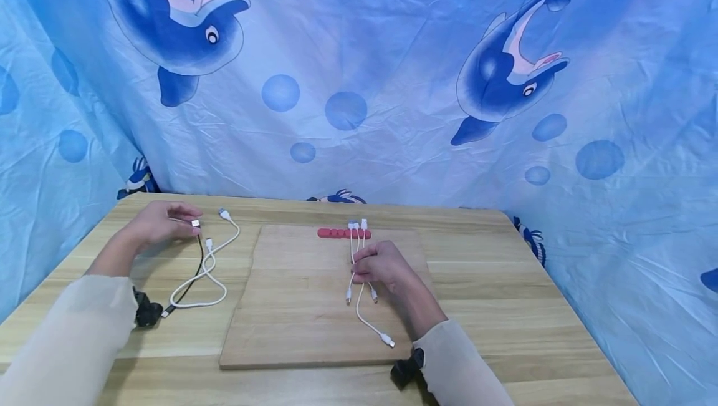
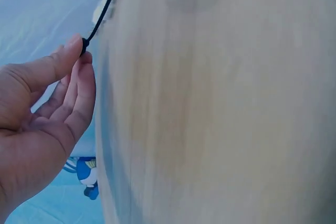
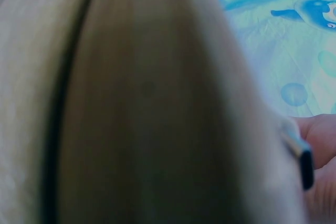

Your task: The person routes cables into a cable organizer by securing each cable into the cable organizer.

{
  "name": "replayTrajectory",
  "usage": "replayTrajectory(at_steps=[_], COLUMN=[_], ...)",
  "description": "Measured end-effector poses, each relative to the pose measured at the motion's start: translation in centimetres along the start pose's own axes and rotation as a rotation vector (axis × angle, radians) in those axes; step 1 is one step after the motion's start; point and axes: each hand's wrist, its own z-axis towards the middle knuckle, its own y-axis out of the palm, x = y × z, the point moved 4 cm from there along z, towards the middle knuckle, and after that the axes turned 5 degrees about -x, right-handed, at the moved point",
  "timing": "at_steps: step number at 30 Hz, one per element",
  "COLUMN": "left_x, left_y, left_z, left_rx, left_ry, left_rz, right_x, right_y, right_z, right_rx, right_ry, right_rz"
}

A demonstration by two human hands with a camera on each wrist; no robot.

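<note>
At the left of the head view, my left hand (image 1: 159,224) pinches a black USB cable (image 2: 108,7) by its plug end between thumb and fingertips. The metal plug (image 1: 196,223) points up, and the cord hangs down to the table. Beside it lies a looped white USB cable (image 1: 224,294). Over the wooden board (image 1: 280,325), my right hand (image 1: 384,264) holds its curled fingers round white cables (image 1: 361,309). Their upper plugs (image 1: 364,224) stand at a red slotted cable holder (image 1: 331,232). A connector (image 3: 299,153) shows before the right fingers in the right wrist view.
The board lies on a light wood-grain table (image 1: 482,306). A blue dolphin-print cloth (image 1: 392,38) hangs behind and along both sides of the table. Dark wrist cameras (image 1: 407,368) sit at both sleeves.
</note>
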Motion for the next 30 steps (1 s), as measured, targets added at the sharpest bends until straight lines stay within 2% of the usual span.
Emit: replayTrajectory(at_steps=[8, 12, 16, 19, 22, 27, 30], left_x=[-0.2, 0.3, 0.8, 1.4, 2.2, 4.0, 5.1], left_y=[-0.1, -0.5, -0.8, -1.0, -1.1, -1.9, -2.2], left_z=[-1.4, -2.2, -2.8, -3.1, -3.5, -4.1, -4.4], left_rx=[0.069, 0.086, 0.071, 0.067, 0.085, 0.139, 0.146], left_ry=[-0.076, -0.076, -0.071, -0.065, -0.036, -0.035, -0.032], left_rz=[-0.181, -0.272, -0.396, -0.430, -0.414, -0.296, -0.241], right_x=[0.0, 0.1, 0.2, 0.2, 0.1, -0.2, -0.2], right_y=[0.0, 0.0, 0.0, 0.1, 0.2, 0.2, 0.1], right_z=[-0.1, 0.0, 0.1, 0.1, 0.1, -0.1, -0.2], right_rx=[0.011, 0.015, 0.026, 0.024, 0.017, 0.008, 0.010], right_ry=[0.011, 0.018, 0.023, 0.023, 0.020, 0.006, 0.007], right_rz=[-0.010, -0.018, -0.024, -0.019, -0.013, -0.012, -0.013])
